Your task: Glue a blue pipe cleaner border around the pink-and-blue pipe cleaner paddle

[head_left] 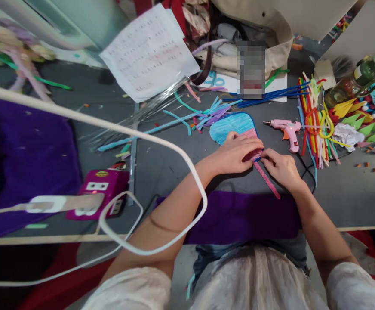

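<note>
A flat blue and pink fuzzy piece (pixel 234 125) with a dark blue edge lies on the grey table. My left hand (pixel 237 153) rests over its pink part, fingers bent and closed on it. At the lower right corner of the piece, my right hand (pixel 279 165) has its thumb and fingers pinched together at the edge; what lies between the fingertips is too small to tell. A pink fuzzy strip (pixel 267 181) sticks out below, between both hands. The pink glue gun (pixel 287 131) lies to the right of the piece.
Colourful pipe cleaners (pixel 318 125) are heaped at the right, beside a glass bottle (pixel 355 82). A white cable (pixel 161 142) loops across the left, above a magenta power block (pixel 102 189). A purple cloth (pixel 242 215) lies along the front edge. Behind are paper sheets (pixel 152 51).
</note>
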`<action>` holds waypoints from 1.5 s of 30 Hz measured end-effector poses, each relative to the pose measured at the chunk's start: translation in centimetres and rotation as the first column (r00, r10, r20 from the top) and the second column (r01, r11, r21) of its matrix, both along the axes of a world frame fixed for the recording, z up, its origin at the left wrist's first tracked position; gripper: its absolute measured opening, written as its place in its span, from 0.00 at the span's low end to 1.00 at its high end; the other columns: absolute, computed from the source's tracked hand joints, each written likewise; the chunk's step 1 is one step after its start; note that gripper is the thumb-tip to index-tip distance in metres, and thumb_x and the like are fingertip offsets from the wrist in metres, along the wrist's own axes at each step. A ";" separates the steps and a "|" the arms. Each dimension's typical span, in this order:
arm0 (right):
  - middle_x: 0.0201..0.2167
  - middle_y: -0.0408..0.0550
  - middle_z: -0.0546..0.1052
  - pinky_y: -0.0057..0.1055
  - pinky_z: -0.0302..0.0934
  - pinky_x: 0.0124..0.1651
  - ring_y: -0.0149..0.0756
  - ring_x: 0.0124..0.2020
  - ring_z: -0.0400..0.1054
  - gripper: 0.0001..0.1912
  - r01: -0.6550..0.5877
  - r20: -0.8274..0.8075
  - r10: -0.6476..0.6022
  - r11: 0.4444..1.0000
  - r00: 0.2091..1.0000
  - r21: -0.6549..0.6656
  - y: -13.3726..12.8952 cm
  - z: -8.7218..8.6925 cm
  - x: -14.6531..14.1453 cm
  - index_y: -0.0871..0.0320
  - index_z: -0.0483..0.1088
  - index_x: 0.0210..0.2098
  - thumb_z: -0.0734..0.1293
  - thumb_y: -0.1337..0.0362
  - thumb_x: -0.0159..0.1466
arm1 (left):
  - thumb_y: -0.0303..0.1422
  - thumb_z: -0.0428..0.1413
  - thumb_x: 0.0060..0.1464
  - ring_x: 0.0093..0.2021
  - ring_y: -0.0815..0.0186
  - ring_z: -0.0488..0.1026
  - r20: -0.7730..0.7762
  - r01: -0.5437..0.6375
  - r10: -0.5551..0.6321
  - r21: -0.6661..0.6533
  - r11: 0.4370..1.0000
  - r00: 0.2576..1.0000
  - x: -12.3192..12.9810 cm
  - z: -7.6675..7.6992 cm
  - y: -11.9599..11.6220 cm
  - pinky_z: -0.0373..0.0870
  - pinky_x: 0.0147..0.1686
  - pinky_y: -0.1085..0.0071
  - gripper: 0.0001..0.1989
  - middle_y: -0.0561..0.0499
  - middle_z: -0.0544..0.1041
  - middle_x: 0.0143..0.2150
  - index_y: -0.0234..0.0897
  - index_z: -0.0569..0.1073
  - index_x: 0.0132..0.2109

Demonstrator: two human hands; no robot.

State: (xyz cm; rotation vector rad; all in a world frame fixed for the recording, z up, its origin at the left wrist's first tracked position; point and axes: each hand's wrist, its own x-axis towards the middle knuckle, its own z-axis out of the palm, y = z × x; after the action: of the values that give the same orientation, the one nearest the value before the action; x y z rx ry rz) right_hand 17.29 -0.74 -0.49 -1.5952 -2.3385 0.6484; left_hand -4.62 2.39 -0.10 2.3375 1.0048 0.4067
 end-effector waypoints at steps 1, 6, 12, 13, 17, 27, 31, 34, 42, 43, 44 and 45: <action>0.30 0.43 0.82 0.29 0.59 0.36 0.35 0.28 0.74 0.11 0.007 -0.002 -0.007 1.000 1.000 0.004 0.0 0.0 0.0 0.51 0.77 0.46 0.63 0.62 0.70 | 0.28 0.52 0.54 0.62 0.51 0.72 0.003 0.000 0.000 0.003 1.000 1.000 0.0 0.0 0.0 0.57 0.57 0.53 0.25 0.44 0.76 0.64 0.41 0.72 0.59; 0.32 0.43 0.83 0.28 0.59 0.36 0.36 0.30 0.76 0.10 0.022 -0.005 -0.022 1.000 1.000 0.022 0.0 -0.3 0.1 0.51 0.77 0.45 0.63 0.62 0.70 | 0.28 0.52 0.56 0.63 0.51 0.72 0.017 0.005 -0.005 0.011 1.000 1.000 0.0 -0.2 -0.1 0.57 0.58 0.52 0.23 0.43 0.76 0.64 0.41 0.72 0.59; 0.32 0.44 0.84 0.28 0.58 0.35 0.37 0.31 0.77 0.12 0.009 0.041 -0.012 0.998 0.999 0.063 -0.1 -0.8 0.0 0.51 0.78 0.45 0.63 0.60 0.71 | 0.25 0.51 0.54 0.63 0.51 0.71 0.017 0.014 -0.015 0.010 1.000 1.000 -0.1 0.0 0.0 0.57 0.58 0.53 0.25 0.43 0.76 0.64 0.41 0.72 0.59; 0.33 0.45 0.84 0.28 0.58 0.35 0.37 0.32 0.77 0.12 0.007 0.040 -0.010 0.998 0.999 0.065 -0.1 -0.8 -0.1 0.51 0.78 0.45 0.62 0.61 0.71 | 0.25 0.50 0.53 0.63 0.51 0.71 0.017 0.018 -0.019 0.011 1.000 1.000 -0.1 0.1 0.0 0.57 0.58 0.53 0.26 0.43 0.76 0.64 0.41 0.72 0.59; 0.35 0.45 0.85 0.28 0.59 0.36 0.37 0.34 0.78 0.11 0.015 0.020 -0.016 0.997 1.000 0.078 -0.1 -0.9 -0.1 0.52 0.78 0.45 0.62 0.61 0.71 | 0.25 0.51 0.52 0.63 0.51 0.71 0.013 0.022 -0.022 0.013 1.000 1.000 -0.2 0.1 0.0 0.56 0.58 0.53 0.26 0.43 0.77 0.63 0.41 0.72 0.58; 0.33 0.45 0.84 0.29 0.57 0.33 0.37 0.33 0.77 0.12 0.013 0.030 -0.016 0.992 0.999 0.122 -0.2 -1.0 -0.2 0.52 0.77 0.44 0.62 0.59 0.72 | 0.26 0.51 0.52 0.63 0.51 0.71 0.004 0.024 -0.024 0.016 1.000 1.000 -0.2 0.1 0.2 0.56 0.57 0.53 0.24 0.44 0.77 0.63 0.41 0.72 0.57; 0.34 0.45 0.84 0.28 0.55 0.32 0.36 0.32 0.77 0.12 0.006 0.036 -0.012 0.989 0.999 0.147 -0.2 -1.1 -0.4 0.52 0.77 0.44 0.61 0.59 0.73 | 0.25 0.51 0.51 0.62 0.52 0.71 0.012 0.022 -0.023 0.024 0.999 1.000 -0.1 -0.1 0.2 0.55 0.58 0.53 0.25 0.44 0.77 0.62 0.42 0.72 0.57; 0.33 0.44 0.84 0.29 0.54 0.32 0.35 0.31 0.77 0.12 0.005 0.055 -0.013 0.989 0.998 0.151 -0.2 -1.0 -0.5 0.53 0.77 0.44 0.61 0.59 0.73 | 0.26 0.51 0.50 0.62 0.51 0.72 0.013 0.019 -0.020 0.022 1.000 1.000 -0.1 -0.1 0.2 0.55 0.58 0.53 0.25 0.44 0.77 0.62 0.41 0.73 0.57; 0.34 0.46 0.84 0.29 0.53 0.32 0.36 0.32 0.77 0.13 0.018 0.077 -0.030 0.989 0.997 0.149 -0.3 -1.0 -0.9 0.53 0.77 0.45 0.61 0.60 0.73 | 0.25 0.52 0.50 0.61 0.52 0.72 0.021 0.017 -0.017 0.020 1.000 1.000 0.0 -0.1 0.4 0.57 0.56 0.53 0.23 0.45 0.78 0.61 0.42 0.74 0.54; 0.34 0.46 0.84 0.29 0.54 0.32 0.36 0.32 0.77 0.12 0.020 0.075 -0.031 0.989 0.997 0.143 -0.3 -1.0 -0.9 0.53 0.77 0.45 0.61 0.60 0.73 | 0.25 0.51 0.51 0.61 0.52 0.72 0.026 0.017 -0.018 0.019 1.000 1.000 0.0 -0.2 0.4 0.57 0.56 0.53 0.23 0.45 0.78 0.60 0.42 0.74 0.54; 0.34 0.46 0.84 0.29 0.54 0.32 0.36 0.32 0.76 0.12 0.024 0.071 -0.034 0.990 0.997 0.140 -0.3 -1.0 -0.9 0.53 0.78 0.45 0.62 0.60 0.73 | 0.25 0.51 0.51 0.61 0.52 0.72 0.030 0.018 -0.018 0.020 1.000 0.999 0.0 -0.3 0.5 0.57 0.56 0.53 0.23 0.45 0.78 0.60 0.42 0.73 0.54; 0.33 0.46 0.84 0.29 0.54 0.32 0.36 0.32 0.76 0.13 0.030 0.065 -0.039 0.990 0.997 0.136 -0.3 -0.9 -0.9 0.53 0.78 0.45 0.62 0.59 0.73 | 0.25 0.51 0.52 0.60 0.52 0.72 0.034 0.019 -0.019 0.021 1.000 0.999 0.0 -0.4 0.5 0.56 0.56 0.53 0.23 0.45 0.78 0.60 0.43 0.73 0.54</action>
State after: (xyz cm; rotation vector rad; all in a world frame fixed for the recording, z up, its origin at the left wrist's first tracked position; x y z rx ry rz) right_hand 16.37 -1.05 -1.41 -1.6164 -2.3414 0.4254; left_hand -4.65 2.90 -0.47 2.3489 0.9661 0.4503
